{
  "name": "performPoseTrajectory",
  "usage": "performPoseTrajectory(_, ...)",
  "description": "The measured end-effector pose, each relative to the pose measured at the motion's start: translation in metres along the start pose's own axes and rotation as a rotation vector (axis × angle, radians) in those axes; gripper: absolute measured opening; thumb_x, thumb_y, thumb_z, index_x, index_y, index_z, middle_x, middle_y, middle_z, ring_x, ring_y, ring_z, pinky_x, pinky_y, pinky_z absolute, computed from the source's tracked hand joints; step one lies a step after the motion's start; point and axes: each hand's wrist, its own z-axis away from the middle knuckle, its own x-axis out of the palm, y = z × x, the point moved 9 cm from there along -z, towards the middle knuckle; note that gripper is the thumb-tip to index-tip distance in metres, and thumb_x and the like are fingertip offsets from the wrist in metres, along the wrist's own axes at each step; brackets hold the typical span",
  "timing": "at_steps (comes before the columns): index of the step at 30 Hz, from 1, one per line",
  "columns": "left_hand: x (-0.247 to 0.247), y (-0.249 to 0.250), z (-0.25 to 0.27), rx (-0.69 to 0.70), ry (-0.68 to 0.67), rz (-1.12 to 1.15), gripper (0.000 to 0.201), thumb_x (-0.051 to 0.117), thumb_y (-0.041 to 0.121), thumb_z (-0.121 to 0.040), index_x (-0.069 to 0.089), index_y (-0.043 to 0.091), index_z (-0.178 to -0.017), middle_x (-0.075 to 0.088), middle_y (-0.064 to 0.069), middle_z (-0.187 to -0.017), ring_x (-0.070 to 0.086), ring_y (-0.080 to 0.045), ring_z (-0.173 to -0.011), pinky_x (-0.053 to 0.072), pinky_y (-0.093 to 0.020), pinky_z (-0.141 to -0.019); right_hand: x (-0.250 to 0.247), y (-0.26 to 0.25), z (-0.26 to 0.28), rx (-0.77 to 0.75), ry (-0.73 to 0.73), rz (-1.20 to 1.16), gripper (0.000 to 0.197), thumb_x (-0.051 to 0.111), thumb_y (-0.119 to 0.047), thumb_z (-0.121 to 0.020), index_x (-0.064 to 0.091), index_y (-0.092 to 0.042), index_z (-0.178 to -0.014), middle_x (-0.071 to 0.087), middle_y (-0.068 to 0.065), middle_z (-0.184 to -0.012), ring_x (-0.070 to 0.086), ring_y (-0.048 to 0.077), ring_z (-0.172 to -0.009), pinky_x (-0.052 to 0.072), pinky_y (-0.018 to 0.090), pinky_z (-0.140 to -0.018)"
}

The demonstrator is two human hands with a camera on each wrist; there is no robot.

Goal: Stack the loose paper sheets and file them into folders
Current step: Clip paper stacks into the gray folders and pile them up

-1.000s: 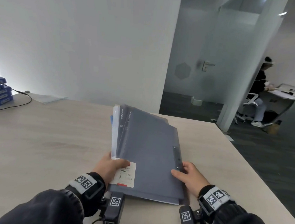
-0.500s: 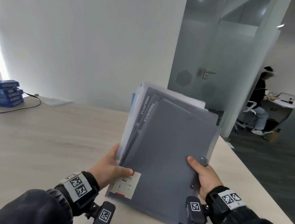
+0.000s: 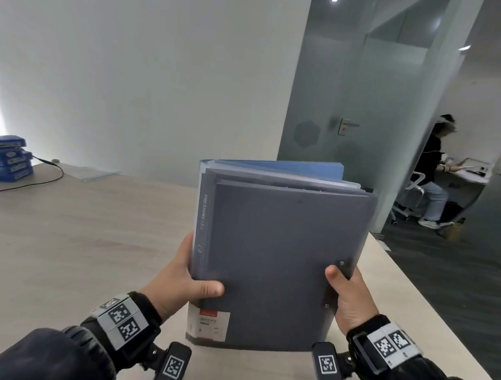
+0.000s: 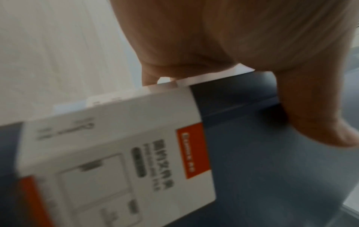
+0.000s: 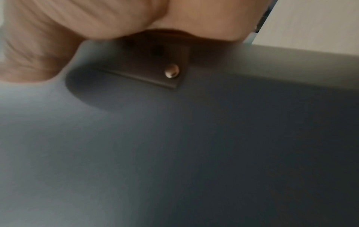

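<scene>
Grey folders [image 3: 276, 261] upright on table [image 3: 73, 251] | left hand [image 3: 182, 277] – right hand [image 3: 349, 293] gripping edges

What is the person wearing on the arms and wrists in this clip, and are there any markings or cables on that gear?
Both arms are in dark sleeves. The left hand and right hand are bare. Each wrist carries a grey band with black-and-white square code tags, the right one alike. Below each wrist hangs a black camera block bearing another code tag; a thin cable trails from the right block.

Folders [image 3: 279, 261] stand upright on table [image 3: 73, 251]; boxes [image 3: 4, 157] far left.
</scene>
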Motion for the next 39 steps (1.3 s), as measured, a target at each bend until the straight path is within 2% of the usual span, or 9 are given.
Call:
performPoseTrajectory(3, 0.003, 0.019, -0.003, 0.074, 0.027, 0.023, 0.126, 0.099, 0.05, -0.046, 0.033, 0.025, -0.15, 0.062, -0.002, -0.138, 0.062, -0.019, -0.125, 0.056, -0.033, -0.092, 0.003, -0.004, 0.003, -0.012, 0.025, -0.044, 0.109, 0.093, -0.068, -0.035, 0.06, -0.017, -0.126, 0.073, 0.007, -0.119, 0.07, 0.022, -0.108, 0.059, 0.032, -0.08)
performPoseTrajectory(9, 0.011, 0.026, -0.003, 0.117, 0.043, 0.022, 0.128, 0.097, 0.053, -0.05, 0.03, 0.021, -0.154, 0.059, -0.003, -0.142, 0.06, -0.021, -0.128, 0.055, -0.032, -0.093, 0.003, -0.006, 0.008, -0.04, 0.023, -0.034, 0.111, 0.091, -0.072, -0.034, 0.06, -0.018, -0.126, 0.073, 0.006, -0.119, 0.07, 0.021, -0.109, 0.059, 0.032, -0.081)
performPoseTrajectory(15, 0.01, -0.005, -0.005, -0.019, -0.004, -0.013, 0.118, 0.1, 0.042, -0.046, 0.04, 0.021, -0.145, 0.066, -0.006, -0.132, 0.065, -0.023, -0.12, 0.058, -0.033, -0.089, -0.009, 0.012, 0.014, 0.074, -0.036, 0.086, 0.041, 0.076, -0.026, -0.071, 0.074, -0.025, -0.112, 0.074, 0.002, -0.118, 0.066, 0.022, -0.116, 0.056, 0.027, -0.087)
performPoseTrajectory(19, 0.005, -0.041, -0.001, -0.162, -0.08, -0.128, 0.113, 0.098, 0.019, -0.054, 0.035, 0.028, -0.147, 0.064, -0.005, -0.136, 0.062, -0.023, -0.125, 0.055, -0.042, -0.098, -0.012, 0.034, 0.021, 0.192, -0.128, 0.2, 0.092, 0.097, -0.05, -0.047, 0.063, -0.014, -0.126, 0.072, 0.004, -0.123, 0.066, 0.021, -0.118, 0.051, 0.032, -0.096)
performPoseTrajectory(24, 0.0, -0.063, 0.005, -0.301, -0.133, -0.368, 0.092, 0.09, 0.003, -0.071, 0.036, 0.032, -0.141, 0.069, 0.013, -0.116, 0.062, 0.015, -0.102, 0.049, -0.008, -0.08, -0.023, 0.069, 0.029, 0.374, -0.191, 0.315, 0.083, 0.093, -0.023, -0.058, 0.057, -0.008, -0.132, 0.073, 0.006, -0.12, 0.069, 0.023, -0.112, 0.056, 0.027, -0.086)
performPoseTrajectory(27, -0.008, -0.069, -0.003, -0.293, -0.07, -0.485, 0.086, 0.091, 0.02, -0.073, 0.04, 0.038, -0.139, 0.069, 0.024, -0.111, 0.058, 0.02, -0.101, 0.045, -0.007, -0.081, -0.034, 0.08, 0.023, 0.406, -0.127, 0.378, 0.086, 0.098, -0.041, -0.051, 0.063, -0.013, -0.124, 0.076, 0.002, -0.113, 0.072, 0.021, -0.104, 0.058, 0.034, -0.084)
performPoseTrajectory(31, -0.013, -0.078, -0.021, -0.345, 0.053, -0.486, 0.063, 0.089, 0.022, -0.076, 0.051, 0.033, -0.126, 0.072, 0.008, -0.106, 0.069, 0.0, -0.09, 0.051, -0.013, -0.068, -0.045, 0.087, 0.01, 0.432, 0.01, 0.337, 0.052, 0.089, -0.013, -0.071, 0.066, -0.008, -0.118, 0.076, 0.009, -0.111, 0.074, 0.025, -0.1, 0.059, 0.04, -0.085)
performPoseTrajectory(37, 0.006, -0.118, -0.05, -0.545, 0.075, -0.396, 0.045, 0.09, 0.027, -0.075, 0.065, 0.012, -0.11, 0.078, -0.004, -0.088, 0.076, -0.017, -0.076, 0.058, -0.027, -0.063, -0.078, 0.105, 0.008, 0.683, 0.101, 0.3, 0.041, 0.083, -0.007, -0.077, 0.069, 0.003, -0.114, 0.076, 0.018, -0.104, 0.074, 0.034, -0.097, 0.059, 0.04, -0.082)
performPoseTrajectory(39, 0.018, -0.132, -0.059, -0.636, 0.031, -0.407, 0.056, 0.091, 0.045, -0.065, 0.071, 0.008, -0.102, 0.079, -0.004, -0.083, 0.076, -0.022, -0.077, 0.058, -0.03, -0.067, -0.098, 0.111, 0.006, 0.76, 0.17, 0.31, 0.041, 0.083, -0.011, -0.078, 0.069, 0.005, -0.113, 0.076, 0.019, -0.101, 0.074, 0.037, -0.095, 0.06, 0.044, -0.082)
